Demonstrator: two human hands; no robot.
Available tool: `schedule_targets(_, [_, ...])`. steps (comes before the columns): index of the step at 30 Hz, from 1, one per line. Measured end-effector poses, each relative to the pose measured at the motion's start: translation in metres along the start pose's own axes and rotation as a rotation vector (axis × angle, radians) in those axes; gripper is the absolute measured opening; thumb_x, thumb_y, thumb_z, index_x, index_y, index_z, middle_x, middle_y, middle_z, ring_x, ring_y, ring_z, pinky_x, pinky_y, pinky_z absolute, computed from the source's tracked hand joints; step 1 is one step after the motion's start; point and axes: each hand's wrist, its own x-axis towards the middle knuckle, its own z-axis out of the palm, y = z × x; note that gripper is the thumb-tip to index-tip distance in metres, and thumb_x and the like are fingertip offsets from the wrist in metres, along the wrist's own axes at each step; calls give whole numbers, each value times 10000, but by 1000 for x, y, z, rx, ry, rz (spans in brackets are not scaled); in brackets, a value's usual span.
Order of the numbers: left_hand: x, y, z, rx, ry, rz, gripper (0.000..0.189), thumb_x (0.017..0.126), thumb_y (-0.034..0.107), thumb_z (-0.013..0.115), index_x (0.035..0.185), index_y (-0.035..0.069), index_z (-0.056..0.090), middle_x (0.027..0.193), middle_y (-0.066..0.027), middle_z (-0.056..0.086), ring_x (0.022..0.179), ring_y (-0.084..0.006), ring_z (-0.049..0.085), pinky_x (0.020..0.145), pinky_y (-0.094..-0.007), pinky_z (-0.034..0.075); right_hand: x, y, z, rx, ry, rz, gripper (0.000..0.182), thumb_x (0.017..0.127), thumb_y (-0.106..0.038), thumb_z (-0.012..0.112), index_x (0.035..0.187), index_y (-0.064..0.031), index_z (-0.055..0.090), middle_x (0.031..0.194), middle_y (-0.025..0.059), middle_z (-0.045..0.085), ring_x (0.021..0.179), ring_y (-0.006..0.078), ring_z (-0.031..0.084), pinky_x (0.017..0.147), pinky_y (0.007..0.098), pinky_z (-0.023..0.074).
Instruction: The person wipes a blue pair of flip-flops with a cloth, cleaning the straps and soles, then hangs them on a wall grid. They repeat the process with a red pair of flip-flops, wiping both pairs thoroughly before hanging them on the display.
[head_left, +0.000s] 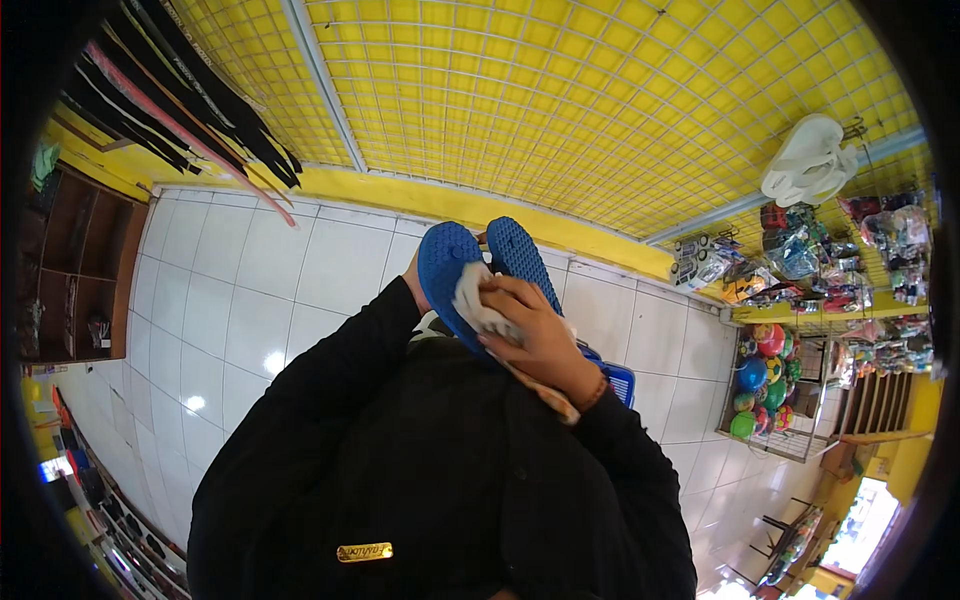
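Observation:
A pair of blue rubber flip-flops is held up in front of my chest, their textured soles facing me. My left hand (415, 281) grips the left flip-flop (448, 251) from its outer side, and most of its fingers are hidden behind the sole. The right flip-flop (519, 251) stands beside it; what holds it is mostly covered. In my right hand (536, 330) is a bunched pale cloth (480, 300), pressed against the left sole. An orange-patterned end of cloth (559, 401) hangs below my right palm.
A blue plastic basket (619, 382) is partly visible beyond my right wrist. Ahead rises a yellow wall with wire mesh (525, 97), where white flip-flops (810, 161) hang. Belts (202, 97) and a wooden shelf (82, 255) are at left. A wire bin of balls (765, 375) stands right.

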Motion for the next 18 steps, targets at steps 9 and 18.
schedule_targets(9, [-2, 7, 8, -286, 33, -161, 445, 967, 364, 422, 1230, 14, 503, 983, -140, 649, 898, -225, 639, 848, -387, 523, 3, -15, -62, 290, 27, 109, 419, 720, -32, 682, 1127, -21, 588, 1131, 136, 557, 1048, 303, 568, 920, 342, 440])
schedule_targets(18, [2, -2, 6, -220, 13, -86, 432, 964, 354, 418, 1218, 15, 507, 981, -138, 642, 930, -250, 623, 865, -411, 515, 42, -21, 16, 22, 93, -183, 358, 722, -64, 697, 1071, -70, 618, 1181, 107, 526, 1045, 304, 507, 917, 371, 419])
